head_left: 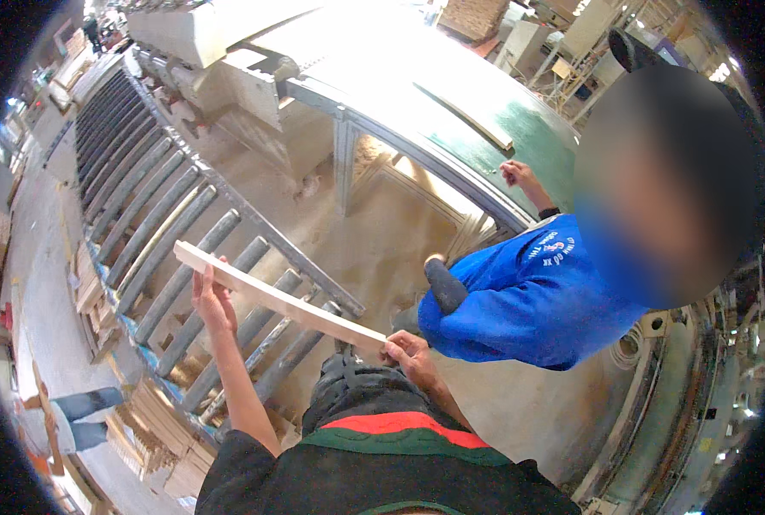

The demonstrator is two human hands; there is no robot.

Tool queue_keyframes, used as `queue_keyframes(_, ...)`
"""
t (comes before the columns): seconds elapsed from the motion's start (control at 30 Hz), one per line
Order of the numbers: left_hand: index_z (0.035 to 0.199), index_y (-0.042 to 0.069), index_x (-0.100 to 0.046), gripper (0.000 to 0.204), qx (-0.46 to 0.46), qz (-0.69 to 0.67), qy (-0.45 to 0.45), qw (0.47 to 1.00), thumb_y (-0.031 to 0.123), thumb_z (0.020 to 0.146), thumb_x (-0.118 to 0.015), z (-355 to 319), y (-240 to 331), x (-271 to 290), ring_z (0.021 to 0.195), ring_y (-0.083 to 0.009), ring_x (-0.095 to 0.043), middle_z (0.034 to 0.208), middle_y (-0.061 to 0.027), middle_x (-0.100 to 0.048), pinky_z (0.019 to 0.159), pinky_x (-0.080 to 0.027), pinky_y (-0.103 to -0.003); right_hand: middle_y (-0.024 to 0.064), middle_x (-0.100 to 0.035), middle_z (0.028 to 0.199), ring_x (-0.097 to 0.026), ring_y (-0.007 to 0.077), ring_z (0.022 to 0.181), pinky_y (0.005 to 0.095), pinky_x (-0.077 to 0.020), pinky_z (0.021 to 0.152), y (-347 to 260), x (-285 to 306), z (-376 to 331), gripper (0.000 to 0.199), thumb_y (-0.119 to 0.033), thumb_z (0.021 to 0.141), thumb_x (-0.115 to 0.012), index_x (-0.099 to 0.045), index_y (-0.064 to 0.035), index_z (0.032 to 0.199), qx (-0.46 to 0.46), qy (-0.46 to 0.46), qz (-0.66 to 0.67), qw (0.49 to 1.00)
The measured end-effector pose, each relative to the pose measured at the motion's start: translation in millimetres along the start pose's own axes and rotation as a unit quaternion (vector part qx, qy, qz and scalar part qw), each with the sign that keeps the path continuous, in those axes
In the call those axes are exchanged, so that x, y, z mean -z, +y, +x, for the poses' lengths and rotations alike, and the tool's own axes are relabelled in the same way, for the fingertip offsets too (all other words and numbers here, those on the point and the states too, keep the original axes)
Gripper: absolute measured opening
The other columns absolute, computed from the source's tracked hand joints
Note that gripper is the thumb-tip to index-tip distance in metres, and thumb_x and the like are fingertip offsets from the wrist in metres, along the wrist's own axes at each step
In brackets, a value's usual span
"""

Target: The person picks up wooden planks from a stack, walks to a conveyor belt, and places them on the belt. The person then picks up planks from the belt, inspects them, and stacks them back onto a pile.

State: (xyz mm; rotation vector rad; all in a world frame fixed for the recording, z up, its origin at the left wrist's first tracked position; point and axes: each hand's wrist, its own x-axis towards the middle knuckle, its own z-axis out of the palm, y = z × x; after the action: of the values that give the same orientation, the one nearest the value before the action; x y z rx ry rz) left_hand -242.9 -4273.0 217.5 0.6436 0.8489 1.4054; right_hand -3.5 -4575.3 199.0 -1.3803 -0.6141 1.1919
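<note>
Head view: left hand [214, 302] and right hand [412, 354] clasp a wooden strip [281, 299] near the roller conveyor [169, 249].

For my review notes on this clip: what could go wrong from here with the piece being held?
Swinging the long, pale wooden strip could bump the co-worker in the blue jacket, who appears close to its right-hand end.

If the left hand or right hand slipped, the strip might drop onto the dark grey, cylindrical rollers below.

Both hands are bare, so rough edges might leave splinters.
</note>
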Motion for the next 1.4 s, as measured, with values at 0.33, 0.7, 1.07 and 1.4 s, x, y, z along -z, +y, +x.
queue_keyframes(0.33,0.121,0.001,-0.050,0.036,0.096,-0.024,-0.042,0.994,0.008,0.088,-0.061,48.9,-84.6,-102.9,0.099,-0.0204,-0.060,0.109,-0.0099,-0.060,0.085,-0.052,-0.034,0.0079,-0.064,0.077,-0.059,0.0121,0.068,0.0268,-0.0478,0.063,-44.9,69.0,58.7,0.013,-0.013,0.091,-0.056,-0.059,-0.0007,0.089,0.046,0.174,-0.017,0.983)
queue_keyframes(0.7,0.143,0.000,-0.020,0.070,0.060,0.094,-0.125,0.986,0.001,0.085,-0.060,36.9,-139.5,-208.3,0.104,-0.0284,-0.060,0.120,-0.0165,-0.053,0.089,-0.050,-0.035,0.0063,-0.059,0.068,-0.057,0.0119,0.062,0.0262,-0.0473,0.060,-81.1,119.1,95.5,0.021,-0.018,0.093,-0.053,-0.054,-0.0033,0.078,0.126,0.276,0.031,0.952)
queue_keyframes(1.07,0.135,0.009,-0.044,0.069,-0.232,0.326,-0.533,0.746,0.025,0.072,-0.069,45.7,-210.0,-374.6,0.118,-0.0322,-0.048,0.128,-0.0173,-0.051,0.089,-0.046,-0.042,0.0058,-0.049,0.059,-0.050,0.0134,0.050,0.0280,-0.0417,0.051,-182.4,144.2,105.4,0.018,-0.014,0.082,-0.054,-0.046,-0.0033,0.069,0.241,0.530,-0.097,0.807)
queue_keyframes(1.4,0.119,0.016,-0.059,0.054,-0.477,0.259,-0.620,0.566,0.020,0.067,-0.072,99.7,-362.9,-537.8,0.101,-0.0282,-0.054,0.113,-0.0092,-0.055,0.081,-0.048,-0.042,0.0101,-0.054,0.054,-0.056,0.0211,0.048,0.0329,-0.0481,0.048,-260.6,152.0,243.3,0.017,-0.009,0.077,-0.060,-0.048,-0.0024,0.067,0.355,0.515,-0.354,0.695)
